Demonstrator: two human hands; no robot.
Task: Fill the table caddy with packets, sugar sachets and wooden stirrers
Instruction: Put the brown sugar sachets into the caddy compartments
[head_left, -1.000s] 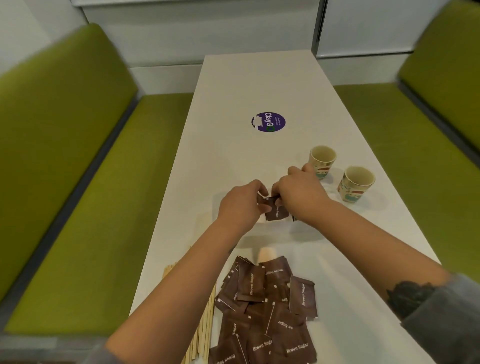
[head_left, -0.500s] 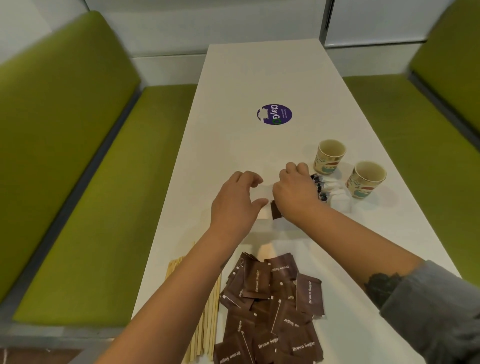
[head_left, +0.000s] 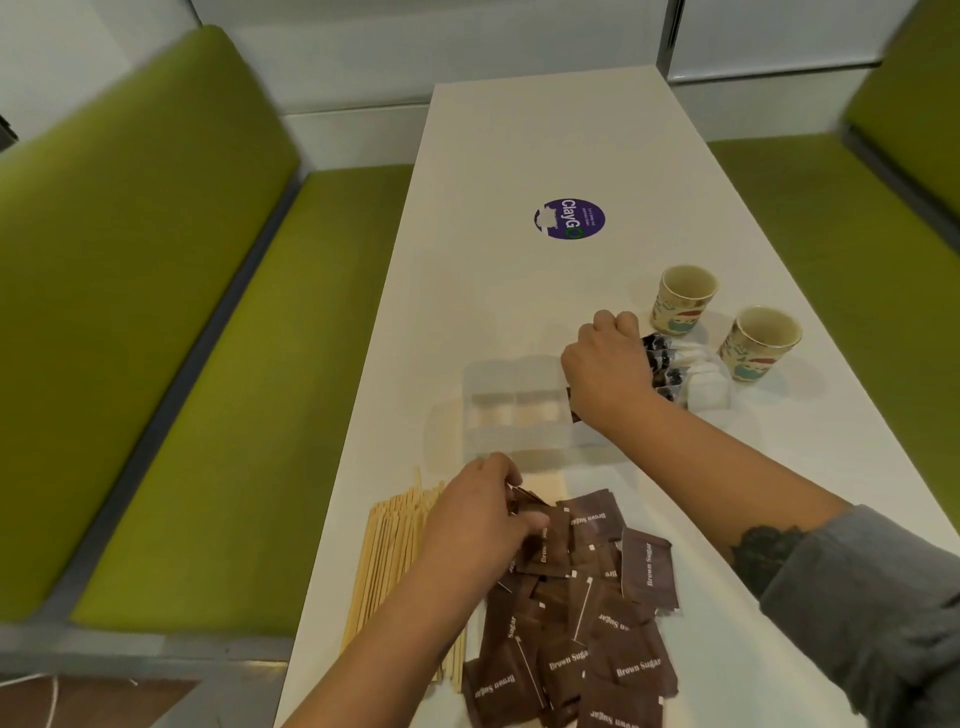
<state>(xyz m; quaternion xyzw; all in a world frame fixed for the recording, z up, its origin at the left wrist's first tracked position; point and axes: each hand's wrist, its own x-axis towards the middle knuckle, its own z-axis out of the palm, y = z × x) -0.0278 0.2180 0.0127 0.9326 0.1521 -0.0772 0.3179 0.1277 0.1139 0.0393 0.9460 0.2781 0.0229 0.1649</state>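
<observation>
Hands at pile and caddy

Stirrers (head_left: 395, 551) lie at the counter (head_left: 519, 140) edge; left hand (head_left: 475, 525) pinches a sachet (head_left: 524, 501) from the brown pile (head_left: 582, 649); the clear caddy (head_left: 514, 410) sits beyond; right hand (head_left: 608, 371), fingers curled, presses a sachet into its right end; two cups (head_left: 685, 299) stand rightmost.

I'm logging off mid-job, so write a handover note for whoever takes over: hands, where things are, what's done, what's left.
Left hand: pinching a sachet at the top of the sugar pile.
Right hand: at the caddy, right end, seating a brown sachet.
Caddy: clear, mid-table; the other compartments look empty.
Stirrers: untouched, left of the pile.
Dark and white packets: loose beside the two cups.
Done: barely started. Left: nearly all sachets, packets, stirrers.
</observation>
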